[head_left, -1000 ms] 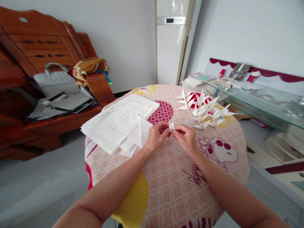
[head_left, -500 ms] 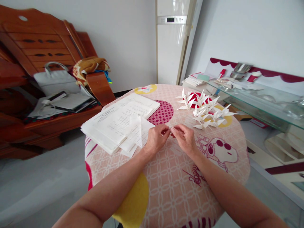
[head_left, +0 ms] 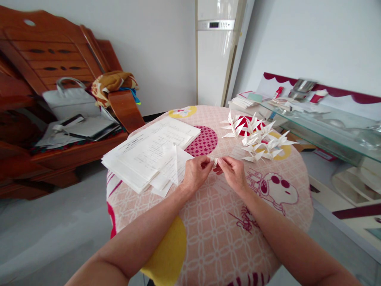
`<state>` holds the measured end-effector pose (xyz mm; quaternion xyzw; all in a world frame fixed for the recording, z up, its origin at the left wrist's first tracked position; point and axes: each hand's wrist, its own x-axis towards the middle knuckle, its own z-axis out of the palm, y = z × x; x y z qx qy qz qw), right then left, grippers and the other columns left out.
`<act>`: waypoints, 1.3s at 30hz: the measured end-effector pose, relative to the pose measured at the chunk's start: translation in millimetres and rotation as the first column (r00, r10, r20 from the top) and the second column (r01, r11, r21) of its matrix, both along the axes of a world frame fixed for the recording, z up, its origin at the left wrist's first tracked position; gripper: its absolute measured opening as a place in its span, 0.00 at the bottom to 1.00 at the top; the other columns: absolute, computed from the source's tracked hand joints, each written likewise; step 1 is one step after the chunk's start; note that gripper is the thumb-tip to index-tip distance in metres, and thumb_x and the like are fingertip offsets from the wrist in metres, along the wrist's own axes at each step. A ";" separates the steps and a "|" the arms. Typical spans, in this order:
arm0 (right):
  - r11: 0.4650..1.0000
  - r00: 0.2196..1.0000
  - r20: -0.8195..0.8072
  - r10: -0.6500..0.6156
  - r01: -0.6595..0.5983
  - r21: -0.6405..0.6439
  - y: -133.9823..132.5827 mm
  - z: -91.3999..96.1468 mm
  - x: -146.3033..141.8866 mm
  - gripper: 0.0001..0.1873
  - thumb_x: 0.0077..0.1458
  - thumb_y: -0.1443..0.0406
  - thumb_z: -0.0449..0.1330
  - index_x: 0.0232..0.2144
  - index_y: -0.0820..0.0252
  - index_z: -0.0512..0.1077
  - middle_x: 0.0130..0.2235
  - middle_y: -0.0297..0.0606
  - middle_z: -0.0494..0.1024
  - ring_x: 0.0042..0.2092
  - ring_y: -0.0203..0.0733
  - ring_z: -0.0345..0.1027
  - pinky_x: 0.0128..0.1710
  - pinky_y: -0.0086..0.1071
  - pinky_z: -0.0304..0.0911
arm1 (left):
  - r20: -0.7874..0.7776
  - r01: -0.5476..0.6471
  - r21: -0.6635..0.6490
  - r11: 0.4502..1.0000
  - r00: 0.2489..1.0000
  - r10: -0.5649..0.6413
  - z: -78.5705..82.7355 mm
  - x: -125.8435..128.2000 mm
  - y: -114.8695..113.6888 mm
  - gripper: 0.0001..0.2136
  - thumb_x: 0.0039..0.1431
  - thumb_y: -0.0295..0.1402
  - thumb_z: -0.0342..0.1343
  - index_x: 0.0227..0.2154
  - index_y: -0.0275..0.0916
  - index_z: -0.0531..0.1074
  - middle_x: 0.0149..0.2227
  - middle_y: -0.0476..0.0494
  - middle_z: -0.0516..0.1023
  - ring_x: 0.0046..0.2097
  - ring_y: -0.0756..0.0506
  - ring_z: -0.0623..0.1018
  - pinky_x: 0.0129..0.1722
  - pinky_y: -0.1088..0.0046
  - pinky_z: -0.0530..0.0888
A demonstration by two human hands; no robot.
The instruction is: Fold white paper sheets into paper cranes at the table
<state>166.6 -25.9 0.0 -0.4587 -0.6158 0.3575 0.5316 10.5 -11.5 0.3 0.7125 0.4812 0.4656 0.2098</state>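
Observation:
Between my fingertips is a small folded piece of white paper (head_left: 214,162), mostly hidden by the fingers. My left hand (head_left: 197,171) pinches its left side, and my right hand (head_left: 232,173) pinches its right side, both just above the tabletop. Several folded white paper cranes (head_left: 253,137) stand in a cluster beyond my right hand. To the left lies a stack of printed paper sheets (head_left: 143,153), and a square sheet with a crease (head_left: 180,161) rests by its near corner, close to my left wrist.
A patterned cloth (head_left: 214,230) covers the round table. On the right stands a glass shelf (head_left: 321,123) with papers and metal bowls. A wooden bench (head_left: 74,159) at the left holds a grey bag (head_left: 70,101). A tall white air conditioner (head_left: 212,63) stands behind.
My right hand has shifted slightly to the right, so my fingertips are a little farther apart. More of the folded white paper shows between them.

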 end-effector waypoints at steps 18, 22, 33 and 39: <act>0.973 0.974 0.193 -0.120 0.077 0.218 2.1 -5.8 -0.6 0.05 0.53 0.66 0.58 0.28 0.59 0.74 0.26 0.36 0.78 0.28 0.39 0.73 0.30 0.30 0.66 | 0.068 0.008 -0.040 0.999 0.998 -0.006 1.1 2.1 -1.3 0.10 0.57 0.33 0.57 0.22 0.37 0.71 0.21 0.50 0.73 0.25 0.52 0.71 0.27 0.77 0.64; 0.996 0.993 -0.077 -0.084 0.086 0.022 2.8 -6.2 -5.4 0.05 0.51 0.63 0.61 0.28 0.59 0.73 0.26 0.35 0.79 0.27 0.40 0.74 0.27 0.30 0.69 | 0.219 0.027 -0.145 0.989 0.976 0.006 1.9 2.4 -0.3 0.11 0.56 0.34 0.58 0.20 0.37 0.68 0.20 0.51 0.72 0.24 0.51 0.72 0.25 0.78 0.64; 0.984 0.984 -0.050 -0.172 0.174 0.042 1.0 -3.6 -7.2 0.10 0.55 0.62 0.60 0.24 0.59 0.73 0.22 0.33 0.76 0.26 0.39 0.73 0.27 0.29 0.66 | 0.077 -0.006 0.036 0.999 0.997 0.003 1.2 6.7 -4.9 0.08 0.59 0.33 0.58 0.25 0.37 0.74 0.24 0.49 0.76 0.27 0.51 0.74 0.30 0.78 0.69; 0.984 0.983 -0.089 -0.161 0.167 0.059 4.9 -6.6 -6.1 0.10 0.57 0.60 0.61 0.30 0.60 0.77 0.24 0.34 0.78 0.27 0.39 0.73 0.29 0.30 0.66 | 0.167 0.027 0.026 0.999 0.985 -0.031 1.0 9.2 -5.7 0.07 0.60 0.33 0.58 0.28 0.37 0.75 0.27 0.48 0.78 0.28 0.51 0.75 0.31 0.78 0.70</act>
